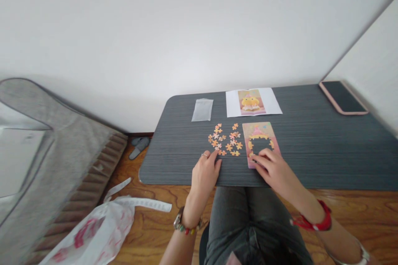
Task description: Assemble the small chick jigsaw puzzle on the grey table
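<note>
A partly assembled jigsaw puzzle lies on the dark table, with a pink and yellow border around a gap in its middle. My right hand rests over its lower part, fingers drawn together at the gap's lower left edge; whatever they pinch is hidden. Loose orange and pink jigsaw pieces are spread to the left of the puzzle, and more pieces lie nearer to it. My left hand is at the near edge of the loose pieces, index fingertip touching one, thumb held apart.
Behind the puzzle, a white sheet shows a printed picture of a yellow figure. A clear plastic bag lies left of it. A phone sits at the far right by the wall. On the floor are a white bag and grey slippers.
</note>
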Tool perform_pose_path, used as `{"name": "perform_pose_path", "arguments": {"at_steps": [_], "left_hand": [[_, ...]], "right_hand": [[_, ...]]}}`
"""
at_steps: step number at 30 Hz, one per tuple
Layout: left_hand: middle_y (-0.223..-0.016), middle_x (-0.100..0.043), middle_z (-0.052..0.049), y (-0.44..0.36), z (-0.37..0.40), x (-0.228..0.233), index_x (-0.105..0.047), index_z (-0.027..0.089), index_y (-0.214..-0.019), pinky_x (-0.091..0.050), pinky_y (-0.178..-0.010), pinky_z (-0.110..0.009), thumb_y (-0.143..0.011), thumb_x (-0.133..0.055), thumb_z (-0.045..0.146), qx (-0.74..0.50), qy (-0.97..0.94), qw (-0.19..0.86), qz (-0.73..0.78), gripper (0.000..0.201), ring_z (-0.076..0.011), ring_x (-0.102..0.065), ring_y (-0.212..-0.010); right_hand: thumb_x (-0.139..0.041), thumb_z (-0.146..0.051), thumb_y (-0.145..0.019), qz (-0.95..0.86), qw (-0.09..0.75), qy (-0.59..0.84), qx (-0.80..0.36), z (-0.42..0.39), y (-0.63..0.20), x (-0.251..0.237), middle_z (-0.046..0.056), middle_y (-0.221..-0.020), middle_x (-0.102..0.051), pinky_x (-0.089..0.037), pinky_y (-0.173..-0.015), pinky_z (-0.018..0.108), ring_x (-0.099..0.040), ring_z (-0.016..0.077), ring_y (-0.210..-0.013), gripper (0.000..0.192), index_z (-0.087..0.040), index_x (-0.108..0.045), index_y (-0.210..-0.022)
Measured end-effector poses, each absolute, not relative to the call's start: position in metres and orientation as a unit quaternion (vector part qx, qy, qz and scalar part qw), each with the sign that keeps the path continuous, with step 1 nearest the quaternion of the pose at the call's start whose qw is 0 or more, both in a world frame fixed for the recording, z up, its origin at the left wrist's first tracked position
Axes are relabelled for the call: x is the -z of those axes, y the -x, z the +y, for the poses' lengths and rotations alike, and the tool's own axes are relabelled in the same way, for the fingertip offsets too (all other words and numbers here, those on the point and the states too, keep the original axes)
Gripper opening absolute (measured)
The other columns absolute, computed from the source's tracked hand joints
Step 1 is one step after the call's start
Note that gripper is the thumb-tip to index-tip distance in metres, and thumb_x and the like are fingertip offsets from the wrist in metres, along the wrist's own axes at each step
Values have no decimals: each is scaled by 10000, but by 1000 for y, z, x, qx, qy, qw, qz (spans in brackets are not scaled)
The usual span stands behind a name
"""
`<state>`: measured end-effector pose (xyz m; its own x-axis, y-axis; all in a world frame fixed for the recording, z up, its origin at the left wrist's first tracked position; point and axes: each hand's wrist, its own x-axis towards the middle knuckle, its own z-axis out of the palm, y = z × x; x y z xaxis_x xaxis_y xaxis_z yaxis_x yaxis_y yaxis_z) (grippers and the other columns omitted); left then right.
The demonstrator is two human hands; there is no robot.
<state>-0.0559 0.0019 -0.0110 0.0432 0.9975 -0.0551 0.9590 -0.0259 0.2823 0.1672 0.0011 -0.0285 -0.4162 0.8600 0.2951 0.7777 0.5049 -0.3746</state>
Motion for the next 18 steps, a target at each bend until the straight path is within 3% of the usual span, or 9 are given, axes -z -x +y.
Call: {"name": "perform_pose_path", "arguments": {"at_steps": [12,18], "left_hand": [[-990,-609,-55,48,-3,12,-570,219,-1151,-502,-767,-256,-857,-505,212,-123,-709,134,682,301,-177,-601,-923],[-1060,-612,-63,38,1,17,-577,214,-1116,-489,-836,-282,-855,-497,189,-140,-720,153,663,274,-185,-581,-1006]], "right_hand": [[-503,-212,-849,-829,188,525,-46,28,-116,39,73,-860,-570,-356,-710,324,-531,207,-851,104,-183,-586,-795],[-501,-211,-852,-837,194,508,-60,28,-118,37,71,-851,-559,-364,-708,323,-529,213,-864,84,-181,-555,-794]]}}
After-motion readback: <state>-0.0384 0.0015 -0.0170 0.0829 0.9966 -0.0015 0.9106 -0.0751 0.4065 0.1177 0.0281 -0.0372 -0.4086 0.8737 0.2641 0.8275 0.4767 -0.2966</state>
